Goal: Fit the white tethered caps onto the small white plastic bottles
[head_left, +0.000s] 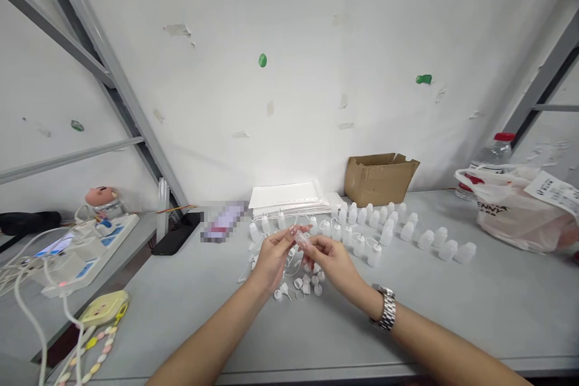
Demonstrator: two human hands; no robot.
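Note:
My left hand [272, 257] and my right hand [333, 258] meet over the middle of the table, fingertips pinched together. Whatever small thing they hold between them is mostly hidden by the fingers; I cannot make out its kind. Right below lies a loose pile of small white caps [306, 284], some with thin metal tips. Small translucent white squeeze bottles [374, 256] stand behind and to the right of my hands, several of them with tipped caps on. Farther right are several bottles [447, 249] without tipped caps.
An open cardboard box [379, 181] and a stack of white trays [284, 196] stand against the wall. To the right sits a plastic bag [511, 217] by a red-capped bottle [503, 148]. At left lie a black phone [177, 234], a power strip [108, 247] with cables and a yellow case [105, 307].

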